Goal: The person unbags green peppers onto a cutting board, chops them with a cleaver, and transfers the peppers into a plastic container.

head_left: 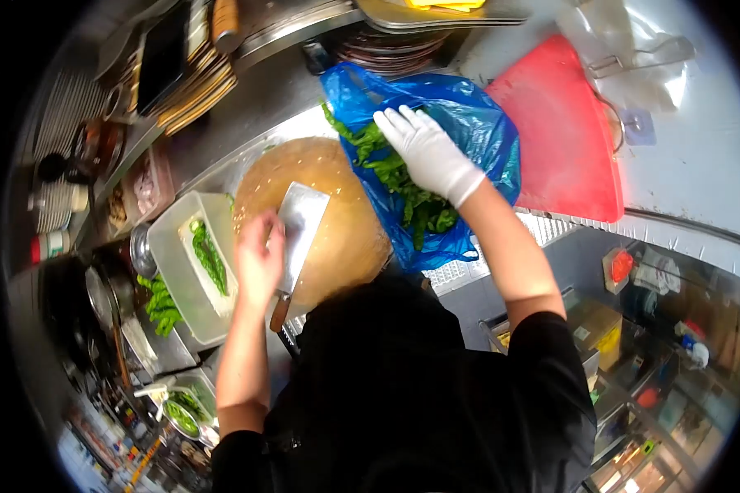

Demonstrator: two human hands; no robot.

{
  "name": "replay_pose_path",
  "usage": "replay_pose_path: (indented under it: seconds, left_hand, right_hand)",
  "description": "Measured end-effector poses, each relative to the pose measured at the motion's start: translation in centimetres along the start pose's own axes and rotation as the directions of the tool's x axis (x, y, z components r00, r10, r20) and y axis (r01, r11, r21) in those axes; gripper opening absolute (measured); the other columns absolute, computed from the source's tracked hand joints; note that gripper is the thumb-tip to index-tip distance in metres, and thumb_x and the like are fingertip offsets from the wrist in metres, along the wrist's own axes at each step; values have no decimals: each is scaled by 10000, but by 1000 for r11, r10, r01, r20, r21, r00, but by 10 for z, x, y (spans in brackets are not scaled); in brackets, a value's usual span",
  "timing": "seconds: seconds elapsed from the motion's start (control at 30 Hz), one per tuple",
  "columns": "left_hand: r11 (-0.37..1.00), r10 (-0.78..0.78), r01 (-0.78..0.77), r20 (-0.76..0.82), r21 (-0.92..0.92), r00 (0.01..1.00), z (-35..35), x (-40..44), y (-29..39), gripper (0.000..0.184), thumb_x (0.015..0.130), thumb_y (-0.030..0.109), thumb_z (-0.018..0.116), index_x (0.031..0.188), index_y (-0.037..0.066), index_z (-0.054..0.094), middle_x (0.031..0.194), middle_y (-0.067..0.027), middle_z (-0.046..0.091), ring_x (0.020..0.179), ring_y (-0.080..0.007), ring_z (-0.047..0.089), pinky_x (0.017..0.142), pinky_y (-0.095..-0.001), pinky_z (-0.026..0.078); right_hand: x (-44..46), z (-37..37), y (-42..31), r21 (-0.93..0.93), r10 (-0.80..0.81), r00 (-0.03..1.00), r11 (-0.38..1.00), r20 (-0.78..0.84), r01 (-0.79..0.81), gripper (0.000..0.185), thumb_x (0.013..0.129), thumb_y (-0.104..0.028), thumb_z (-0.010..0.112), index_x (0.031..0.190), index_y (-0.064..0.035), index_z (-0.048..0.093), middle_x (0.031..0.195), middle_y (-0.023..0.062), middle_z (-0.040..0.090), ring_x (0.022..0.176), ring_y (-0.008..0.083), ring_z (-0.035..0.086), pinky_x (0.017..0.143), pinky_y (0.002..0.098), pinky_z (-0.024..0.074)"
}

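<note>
My left hand [260, 253] is bare, its fingers loosely bent and apart with nothing visible between them. It hovers by the left edge of a round wooden chopping block [345, 222]. Beside it a cleaver [304, 215] lies on the block, its wooden handle toward me. My right hand [432, 158] wears a white glove and rests, fingers extended, on green peppers [423, 209] in an open blue plastic bag [485, 135]. Left of the block, a translucent plastic tub [177, 261] holds one long green pepper [209, 256].
A red cutting board [555, 135] lies right of the bag. More green peppers [162, 306] lie left of the tub. Stacked plates [378, 51] stand behind the bag. A small container of pale food [146, 189] is at the upper left.
</note>
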State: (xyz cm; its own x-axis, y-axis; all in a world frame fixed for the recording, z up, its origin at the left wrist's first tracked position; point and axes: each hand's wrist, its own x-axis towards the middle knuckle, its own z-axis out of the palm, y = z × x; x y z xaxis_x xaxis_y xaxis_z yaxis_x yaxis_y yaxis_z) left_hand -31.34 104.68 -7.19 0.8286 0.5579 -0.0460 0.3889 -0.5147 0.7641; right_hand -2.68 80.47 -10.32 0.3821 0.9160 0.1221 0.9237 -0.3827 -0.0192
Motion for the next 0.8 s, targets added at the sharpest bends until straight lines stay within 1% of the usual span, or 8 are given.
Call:
replay_pose_path:
  seconds: [0.07,0.2,0.37,0.47,0.5,0.57,0.73,0.8]
  left_hand:
    - [965,16,-8,-30,264,999,-4,-65,-8,338,944,55,704,1274,-18,696,1200,-238,727,1175,-430,671,1043,-496,533]
    - [746,-73,-6,90,666,993,14,-154,-41,739,831,49,712,1550,56,537,1493,-283,533,1354,-479,523,1165,-548,429]
    - [720,-183,96,55,687,982,31,-154,-79,759,825,37,694,1565,101,540,1273,-213,623,1192,-400,621,994,-491,532]
    - [851,-156,145,-22,505,988,17,-142,-54,750,817,10,684,1550,110,556,1180,-197,670,1042,-389,683,873,-470,572]
    - [892,-47,67,-56,447,997,10,-144,-44,668,846,-10,679,1499,103,599,942,-147,683,820,-309,716,736,-420,589]
    - [960,-268,258,90,108,959,-5,-145,-21,592,878,15,694,1461,94,628,816,-109,643,726,-249,696,693,-381,589]
    - [692,-356,613,558,-382,750,1,-126,-56,340,1003,123,716,1341,79,706,688,15,574,562,-85,572,506,-280,507]
    - [772,-343,536,486,-341,804,2,-116,-76,285,1026,145,706,1302,75,723,690,26,575,546,-64,548,481,-262,479]
  right_hand:
    - [17,14,15,82,-60,991,995,123,50,876,871,-16,637,1681,-35,303,1562,185,553,1482,375,499,1262,484,349]
    - [31,7,19,254,-29,978,967,207,-25,845,798,5,690,1599,-24,422,1213,200,681,1161,407,642,1124,481,467]
    - [2,-13,8,537,98,993,842,-64,-49,752,752,-21,730,1481,-102,565,1379,202,648,1338,390,599,1175,434,463]
    - [-12,-57,7,818,264,947,576,-182,-4,757,817,-72,819,1513,-76,524,1298,112,655,1263,267,623,1133,398,483]
    - [-15,-75,5,894,324,928,447,-185,22,781,821,-90,836,1526,-63,500,1289,113,654,1254,253,621,1133,395,476]
    - [-18,-121,-5,973,439,879,209,-187,102,868,816,-98,884,1560,-57,438,1245,91,638,1216,229,618,1119,398,476]
    - [-26,-166,-25,897,590,760,-128,-273,422,760,839,74,737,1530,-57,445,1279,126,612,1290,320,597,1224,518,420]
    - [-22,-163,-46,805,623,737,-280,-263,524,725,856,61,716,1521,-56,450,1284,129,614,1296,335,594,1243,547,398]
